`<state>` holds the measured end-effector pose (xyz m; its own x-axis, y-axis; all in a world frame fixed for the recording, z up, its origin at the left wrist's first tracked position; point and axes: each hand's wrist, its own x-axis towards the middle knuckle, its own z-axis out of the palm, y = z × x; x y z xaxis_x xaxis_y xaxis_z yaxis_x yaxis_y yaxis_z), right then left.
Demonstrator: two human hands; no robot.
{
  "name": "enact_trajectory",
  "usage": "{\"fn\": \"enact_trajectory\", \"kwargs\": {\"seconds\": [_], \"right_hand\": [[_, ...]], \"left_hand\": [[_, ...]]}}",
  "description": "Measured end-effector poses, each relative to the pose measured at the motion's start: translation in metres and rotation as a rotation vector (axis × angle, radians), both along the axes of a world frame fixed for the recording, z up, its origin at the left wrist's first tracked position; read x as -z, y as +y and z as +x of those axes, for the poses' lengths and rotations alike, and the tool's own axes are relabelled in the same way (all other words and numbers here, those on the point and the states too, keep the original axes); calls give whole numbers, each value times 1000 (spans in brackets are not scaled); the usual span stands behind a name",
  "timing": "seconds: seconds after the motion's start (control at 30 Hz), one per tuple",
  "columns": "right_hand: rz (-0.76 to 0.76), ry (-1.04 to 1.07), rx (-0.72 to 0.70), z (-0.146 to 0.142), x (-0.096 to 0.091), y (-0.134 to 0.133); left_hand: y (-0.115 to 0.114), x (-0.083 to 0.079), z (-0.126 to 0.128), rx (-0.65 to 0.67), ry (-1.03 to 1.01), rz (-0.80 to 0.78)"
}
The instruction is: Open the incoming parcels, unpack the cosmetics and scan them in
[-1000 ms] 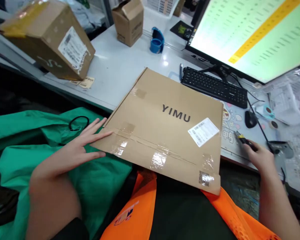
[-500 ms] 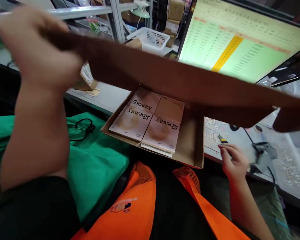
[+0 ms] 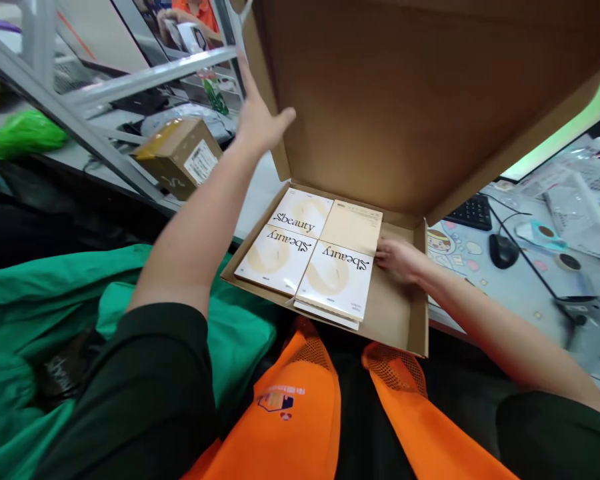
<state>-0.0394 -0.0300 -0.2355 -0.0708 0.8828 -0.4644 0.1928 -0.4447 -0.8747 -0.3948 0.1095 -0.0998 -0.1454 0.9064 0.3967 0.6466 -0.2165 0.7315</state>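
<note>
A flat cardboard box (image 3: 410,313) lies open on the desk edge in front of me, its lid (image 3: 405,100) swung up. My left hand (image 3: 257,117) is raised against the lid's left edge, fingers stretched out, holding it up. Inside lie several cream "beauty" booklets (image 3: 325,250) side by side in a square. My right hand (image 3: 397,257) is inside the box, its fingers curled against the right edge of those booklets.
A black keyboard (image 3: 473,212) and mouse (image 3: 503,250) lie right of the box. A taped brown carton (image 3: 180,155) sits at the left by a metal shelf frame (image 3: 75,110). Green fabric (image 3: 45,293) covers my left side. An orange mesh vest (image 3: 300,400) is below.
The closed box has been opened: my left hand swung the lid up. My right hand left the desk beside the box and moved into it, onto the booklets.
</note>
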Motion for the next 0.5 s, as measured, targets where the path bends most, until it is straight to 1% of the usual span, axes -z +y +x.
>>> {"fn": "enact_trajectory", "kwargs": {"seconds": [0.03,0.07,0.13,0.2,0.23,0.27,0.33,0.4,0.47,0.5], "right_hand": [[-1,32,-12,-3,5,-4],[9,79,6,-6,9,-8],[50,188,88,-11,13,-14],[116,291,183,-18,13,-15],[142,322,206,-22,13,-13],[154,327,207,-26,12,-9],[140,281,204,-32,10,2],[116,171,235,-32,8,13],[170,65,269,-22,8,14],[214,35,258,-13,8,10]], "left_hand": [[0,19,-2,-3,-16,-39],[2,37,-5,11,-32,-59],[11,70,-8,55,-83,-54],[22,95,-9,69,-152,-14],[28,104,-8,64,-190,-3],[33,111,-7,51,-226,7],[40,118,-4,22,-272,23],[45,118,-3,18,-282,15],[47,115,-3,17,-277,-27],[47,114,-4,26,-276,-47]]}}
